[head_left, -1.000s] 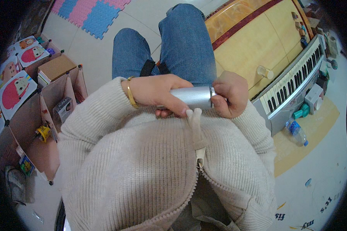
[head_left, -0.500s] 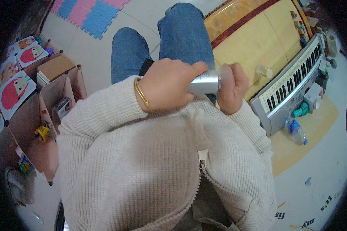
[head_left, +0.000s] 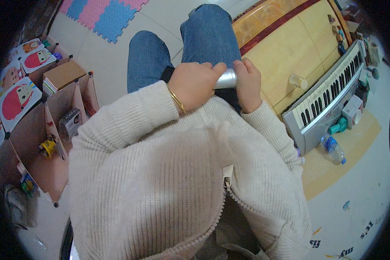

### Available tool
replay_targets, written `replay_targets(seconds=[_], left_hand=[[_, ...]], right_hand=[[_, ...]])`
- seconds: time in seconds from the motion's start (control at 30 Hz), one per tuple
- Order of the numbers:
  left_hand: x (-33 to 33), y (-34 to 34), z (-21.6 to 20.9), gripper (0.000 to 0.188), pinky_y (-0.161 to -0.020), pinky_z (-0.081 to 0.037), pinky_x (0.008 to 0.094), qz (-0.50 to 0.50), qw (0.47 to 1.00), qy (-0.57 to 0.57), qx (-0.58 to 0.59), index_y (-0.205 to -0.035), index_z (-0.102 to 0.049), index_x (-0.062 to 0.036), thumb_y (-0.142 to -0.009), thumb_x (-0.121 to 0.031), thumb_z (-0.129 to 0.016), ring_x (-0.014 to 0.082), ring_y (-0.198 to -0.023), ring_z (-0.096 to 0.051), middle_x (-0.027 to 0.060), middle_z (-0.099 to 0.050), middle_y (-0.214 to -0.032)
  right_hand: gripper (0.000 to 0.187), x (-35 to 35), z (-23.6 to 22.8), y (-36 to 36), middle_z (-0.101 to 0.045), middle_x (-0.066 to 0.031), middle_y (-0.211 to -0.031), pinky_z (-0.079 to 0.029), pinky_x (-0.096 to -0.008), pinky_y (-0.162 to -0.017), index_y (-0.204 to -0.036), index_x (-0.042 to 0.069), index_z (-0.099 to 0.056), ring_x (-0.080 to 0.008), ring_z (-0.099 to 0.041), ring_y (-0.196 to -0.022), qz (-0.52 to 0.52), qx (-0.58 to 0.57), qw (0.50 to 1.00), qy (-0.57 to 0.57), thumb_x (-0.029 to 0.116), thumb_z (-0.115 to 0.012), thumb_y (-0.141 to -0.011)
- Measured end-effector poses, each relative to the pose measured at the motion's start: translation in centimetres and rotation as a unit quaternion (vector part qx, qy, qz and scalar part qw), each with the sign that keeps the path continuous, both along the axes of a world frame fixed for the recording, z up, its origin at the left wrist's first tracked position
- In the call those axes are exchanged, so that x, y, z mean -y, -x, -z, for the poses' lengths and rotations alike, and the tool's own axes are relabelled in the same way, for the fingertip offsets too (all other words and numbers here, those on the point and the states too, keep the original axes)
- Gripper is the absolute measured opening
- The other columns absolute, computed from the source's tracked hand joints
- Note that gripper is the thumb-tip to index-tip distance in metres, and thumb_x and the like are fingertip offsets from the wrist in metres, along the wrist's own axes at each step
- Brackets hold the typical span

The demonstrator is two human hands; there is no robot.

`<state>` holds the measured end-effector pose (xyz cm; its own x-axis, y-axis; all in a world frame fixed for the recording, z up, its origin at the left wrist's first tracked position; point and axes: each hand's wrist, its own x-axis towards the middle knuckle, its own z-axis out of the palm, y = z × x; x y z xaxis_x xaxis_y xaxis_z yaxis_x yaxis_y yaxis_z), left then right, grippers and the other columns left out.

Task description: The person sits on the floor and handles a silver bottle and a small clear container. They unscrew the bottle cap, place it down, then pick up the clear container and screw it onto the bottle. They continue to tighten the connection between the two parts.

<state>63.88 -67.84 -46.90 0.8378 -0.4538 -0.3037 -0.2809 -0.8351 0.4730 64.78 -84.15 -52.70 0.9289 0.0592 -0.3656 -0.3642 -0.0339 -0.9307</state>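
A shiny silver cylindrical container [head_left: 226,79] lies sideways between my two hands, above my lap. My left hand [head_left: 195,84], with a gold bangle at the wrist, is wrapped round its left part from above. At the other end of the container, my right hand [head_left: 248,85] is closed against it, thumb on top and fingers curled out of sight. Whether a separate cap is inside the right hand cannot be seen. The container's left part is hidden under the left palm.
A yellow table [head_left: 286,56] with a small clear cup [head_left: 297,81] stands ahead on the right. Beside it are a keyboard [head_left: 327,99] and a plastic bottle [head_left: 333,148]. An open cube shelf [head_left: 60,102] is on the left; a foam mat [head_left: 112,19] lies beyond.
My right hand, blurred before, has shifted slightly left and up, and its thumb now rests along the container's end. The container shows less of its length, and both hands have risen a little.
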Motion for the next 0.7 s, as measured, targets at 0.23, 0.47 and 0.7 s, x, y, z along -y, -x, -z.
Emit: replay_targets(seconds=[0.23,0.47,0.7], left_hand=[[-3.0,-1.9,-0.8,0.041,-0.058,-0.046,0.0274,-0.036,0.811,0.329,-0.483,-0.101,-0.055,-0.0011,-0.072,-0.026,-0.072,0.0134,-0.062,-0.056,0.0061,-0.059,-0.073],[-2.4,-2.1,-2.1,0.042,-0.061,-0.047,0.0294,0.067,0.813,0.359,-0.453,-0.101,-0.053,-0.0004,-0.069,-0.021,-0.073,0.0145,-0.068,-0.057,0.0068,-0.061,-0.08],[-0.9,-1.9,-3.4,0.042,-0.061,-0.049,0.0425,0.026,0.981,0.153,-0.119,-0.099,-0.053,-0.0061,-0.065,-0.023,-0.071,0.0367,-0.074,-0.061,0.0166,-0.063,-0.078]], right_hand=[[0.034,1.1,-4.4,-0.8,-0.044,-0.003,-0.058,-0.034,-0.0304,-0.047,-0.064,0.006,-0.046,-0.0157,-0.044,-0.053,-0.157,0.244,0.957,0.024,0.03,-0.069,-0.071],[0.031,1.9,-6.5,-1.6,-0.039,-0.0094,-0.054,-0.03,-0.0374,-0.042,-0.057,0.005,-0.044,-0.0278,-0.041,-0.047,-0.265,0.45,0.848,0.091,0.027,-0.063,-0.068],[0.028,1.4,-5.4,-0.5,-0.039,-0.0113,-0.052,-0.032,-0.0345,-0.045,-0.059,0.001,-0.044,-0.0224,-0.041,-0.046,-0.12,0.251,0.955,0.101,0.019,-0.055,-0.077]])
